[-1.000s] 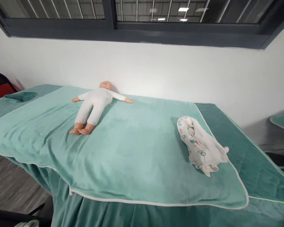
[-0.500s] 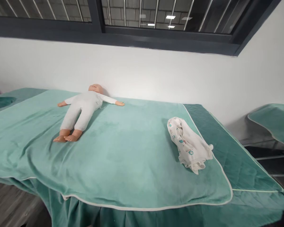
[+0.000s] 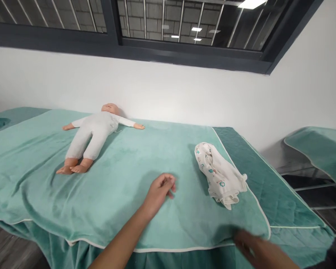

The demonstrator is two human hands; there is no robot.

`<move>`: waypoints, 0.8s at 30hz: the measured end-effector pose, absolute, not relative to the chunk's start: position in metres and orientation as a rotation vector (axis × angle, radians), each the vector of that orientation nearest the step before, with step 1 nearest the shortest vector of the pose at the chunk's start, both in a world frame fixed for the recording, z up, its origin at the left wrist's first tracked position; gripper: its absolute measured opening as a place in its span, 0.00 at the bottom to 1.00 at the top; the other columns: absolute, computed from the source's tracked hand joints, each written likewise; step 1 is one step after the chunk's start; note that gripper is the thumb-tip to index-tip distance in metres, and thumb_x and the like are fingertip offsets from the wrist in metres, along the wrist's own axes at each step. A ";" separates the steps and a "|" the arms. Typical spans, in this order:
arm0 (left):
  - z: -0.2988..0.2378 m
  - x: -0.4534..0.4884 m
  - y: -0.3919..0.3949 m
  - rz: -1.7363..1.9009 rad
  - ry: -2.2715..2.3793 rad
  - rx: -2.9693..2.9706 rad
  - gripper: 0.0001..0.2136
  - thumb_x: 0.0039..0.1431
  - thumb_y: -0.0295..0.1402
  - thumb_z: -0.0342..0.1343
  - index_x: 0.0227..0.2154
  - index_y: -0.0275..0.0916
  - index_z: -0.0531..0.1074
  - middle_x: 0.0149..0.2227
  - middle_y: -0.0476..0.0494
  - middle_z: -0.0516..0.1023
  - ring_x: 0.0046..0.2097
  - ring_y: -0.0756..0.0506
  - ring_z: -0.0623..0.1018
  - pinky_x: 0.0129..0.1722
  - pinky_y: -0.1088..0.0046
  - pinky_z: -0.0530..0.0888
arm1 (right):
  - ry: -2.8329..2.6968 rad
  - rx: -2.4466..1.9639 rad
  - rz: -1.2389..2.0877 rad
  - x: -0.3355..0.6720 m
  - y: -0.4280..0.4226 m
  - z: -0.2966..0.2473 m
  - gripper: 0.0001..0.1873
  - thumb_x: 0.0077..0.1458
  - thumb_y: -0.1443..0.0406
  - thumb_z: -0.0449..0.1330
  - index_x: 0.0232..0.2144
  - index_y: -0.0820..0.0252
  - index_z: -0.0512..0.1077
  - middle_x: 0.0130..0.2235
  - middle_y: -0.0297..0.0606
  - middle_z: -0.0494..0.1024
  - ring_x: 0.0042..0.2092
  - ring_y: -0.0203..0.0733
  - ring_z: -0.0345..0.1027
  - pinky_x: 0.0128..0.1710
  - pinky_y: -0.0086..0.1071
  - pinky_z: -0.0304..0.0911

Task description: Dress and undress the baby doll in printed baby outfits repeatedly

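Over the middle of the green blanket [image 3: 156, 149] is my left hand [image 3: 158, 192], its fingers loosely curled and apart, holding nothing. My right hand [image 3: 253, 246] is low at the blanket's front edge, smeared by motion, so its fingers are unclear. Between and beyond both hands lies a bunched white baby garment [image 3: 220, 175] with small teal and coloured prints; neither hand touches it. On the left, a baby doll [image 3: 96, 130] in a white bodysuit lies on its back, arms spread, with its head toward the wall and bare feet toward me.
The blanket covers a bed with a darker green quilted cover [image 3: 257, 175] at the right. A white wall [image 3: 184, 93] and a dark window frame [image 3: 184, 56] with bars stand behind. Another green-covered bed [image 3: 322, 145] with metal rails is at the far right.
Both my hands have come into view from below, the left over the blanket and the right at its front edge. The view has shifted slightly; doll and garment lie as before.
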State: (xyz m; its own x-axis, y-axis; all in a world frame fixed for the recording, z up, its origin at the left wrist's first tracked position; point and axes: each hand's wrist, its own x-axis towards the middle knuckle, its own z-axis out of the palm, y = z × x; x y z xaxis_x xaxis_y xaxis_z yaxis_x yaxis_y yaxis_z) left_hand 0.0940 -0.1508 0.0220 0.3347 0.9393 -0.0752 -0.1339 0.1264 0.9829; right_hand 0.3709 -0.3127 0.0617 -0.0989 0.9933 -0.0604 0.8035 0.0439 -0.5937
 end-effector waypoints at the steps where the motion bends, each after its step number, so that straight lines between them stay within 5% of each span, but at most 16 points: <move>1: 0.024 0.107 -0.138 0.984 0.845 1.079 0.14 0.60 0.45 0.58 0.35 0.38 0.73 0.31 0.45 0.75 0.33 0.48 0.76 0.31 0.73 0.74 | -1.930 -1.845 0.638 0.378 -0.294 0.068 0.03 0.62 0.55 0.61 0.36 0.40 0.75 0.39 0.36 0.78 0.38 0.48 0.74 0.33 0.40 0.70; 3: 0.026 0.125 -0.115 1.020 0.768 0.932 0.14 0.58 0.43 0.61 0.36 0.37 0.73 0.33 0.44 0.76 0.35 0.47 0.77 0.34 0.69 0.77 | -1.830 -1.942 0.427 0.387 -0.252 0.083 0.11 0.62 0.53 0.55 0.36 0.48 0.74 0.35 0.38 0.78 0.33 0.47 0.73 0.34 0.41 0.68; 7: 0.026 0.130 -0.080 0.942 0.553 0.599 0.10 0.57 0.35 0.63 0.38 0.36 0.73 0.38 0.41 0.78 0.40 0.45 0.79 0.44 0.63 0.78 | -1.649 -2.152 -0.010 0.388 -0.171 0.105 0.20 0.59 0.49 0.53 0.43 0.55 0.72 0.47 0.45 0.77 0.44 0.50 0.71 0.34 0.37 0.62; 13: 0.020 0.117 -0.065 0.921 0.417 0.383 0.06 0.59 0.30 0.59 0.39 0.36 0.73 0.39 0.40 0.79 0.42 0.46 0.80 0.48 0.63 0.76 | -1.825 -2.300 0.157 0.405 -0.109 0.116 0.10 0.55 0.58 0.56 0.24 0.55 0.63 0.27 0.35 0.72 0.29 0.40 0.62 0.29 0.34 0.51; 24: 0.018 0.121 -0.077 0.958 0.428 0.518 0.10 0.56 0.32 0.65 0.39 0.36 0.74 0.38 0.41 0.80 0.41 0.45 0.81 0.50 0.61 0.75 | -1.306 -2.125 -0.208 0.424 -0.108 0.244 0.08 0.56 0.59 0.58 0.31 0.57 0.66 0.32 0.41 0.73 0.32 0.38 0.60 0.34 0.40 0.54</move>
